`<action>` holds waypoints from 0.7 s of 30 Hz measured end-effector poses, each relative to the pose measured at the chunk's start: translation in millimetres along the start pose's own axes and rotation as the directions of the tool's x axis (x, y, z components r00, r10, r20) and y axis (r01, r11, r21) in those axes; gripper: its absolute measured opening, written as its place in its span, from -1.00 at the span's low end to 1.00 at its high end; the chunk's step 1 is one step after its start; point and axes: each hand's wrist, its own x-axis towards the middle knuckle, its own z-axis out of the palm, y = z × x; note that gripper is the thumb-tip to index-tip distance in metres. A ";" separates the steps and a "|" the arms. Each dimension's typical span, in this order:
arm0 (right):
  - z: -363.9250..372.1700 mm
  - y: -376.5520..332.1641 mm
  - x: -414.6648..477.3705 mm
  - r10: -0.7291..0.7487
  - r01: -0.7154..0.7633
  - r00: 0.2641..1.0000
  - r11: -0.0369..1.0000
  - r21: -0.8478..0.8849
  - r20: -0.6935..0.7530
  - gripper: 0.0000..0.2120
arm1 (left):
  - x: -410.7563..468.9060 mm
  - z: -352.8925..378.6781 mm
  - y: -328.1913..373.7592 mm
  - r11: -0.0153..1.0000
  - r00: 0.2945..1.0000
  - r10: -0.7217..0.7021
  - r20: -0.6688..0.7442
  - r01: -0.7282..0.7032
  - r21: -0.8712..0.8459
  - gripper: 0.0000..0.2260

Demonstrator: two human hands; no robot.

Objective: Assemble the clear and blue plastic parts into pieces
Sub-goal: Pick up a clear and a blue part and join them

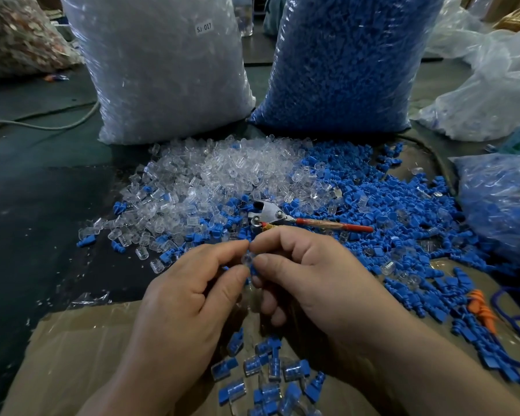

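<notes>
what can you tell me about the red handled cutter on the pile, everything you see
The red-handled cutter lies flat on the loose blue parts, at the edge of the clear parts. Its head is dull silver metal, flat plates joined by two round fasteners, pointing left; one thin, worn red handle runs out to the right. A yellowish bit by the head is partly hidden behind the right hand. Neither hand grips it: the left hand and right hand both pinch a small clear and blue piece.

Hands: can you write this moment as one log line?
left hand: pinches clear part | right hand: pinches blue part | finished pieces: on cardboard
</notes>
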 end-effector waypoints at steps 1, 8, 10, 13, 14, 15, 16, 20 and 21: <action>0.7 -0.4 -0.1 0.008 -0.009 1.000 0.998 0.066 0.014 -0.88 | -0.5 0.5 -0.1 1.000 1.000 -0.002 -0.013 0.001 -0.010 -0.76; 7.4 1.9 3.1 0.120 -0.130 0.991 0.938 0.320 0.052 -0.87 | -0.3 4.7 -3.0 0.999 0.997 0.026 -0.069 -0.022 0.047 -0.86; 8.4 1.5 3.0 0.122 -0.134 0.991 0.916 0.378 0.056 -0.87 | -0.4 5.1 -3.7 0.997 0.996 0.047 -0.075 -0.043 0.064 -0.82; 10.4 2.6 2.9 0.100 -0.113 0.994 0.892 0.439 0.051 -0.90 | -0.8 4.1 -3.5 1.000 0.998 0.016 -0.057 -0.015 0.010 -0.85; 10.6 2.6 2.6 0.095 -0.106 0.994 0.892 0.439 0.047 -0.91 | -1.0 4.0 -3.1 1.000 0.999 0.007 -0.051 -0.007 0.003 -0.79; 10.6 2.7 2.5 0.092 -0.102 0.995 0.896 0.431 0.044 -0.91 | -1.3 4.0 -3.2 1.000 0.999 0.002 -0.042 -0.002 0.005 -0.75; 10.8 2.3 2.1 0.093 -0.104 0.995 0.900 0.424 0.046 -0.92 | -1.1 4.1 -3.1 1.000 0.999 0.002 -0.039 -0.001 0.016 -0.77; 10.7 1.1 2.0 0.108 -0.121 0.993 0.873 0.472 0.055 -0.89 | -1.5 5.1 -5.7 0.996 0.996 -0.069 -0.058 0.065 -0.063 -0.79; 10.6 1.2 2.5 0.109 -0.117 0.993 0.863 0.492 0.045 -0.87 | -1.9 5.8 -7.2 0.988 0.994 -0.097 -0.054 0.089 -0.130 -0.76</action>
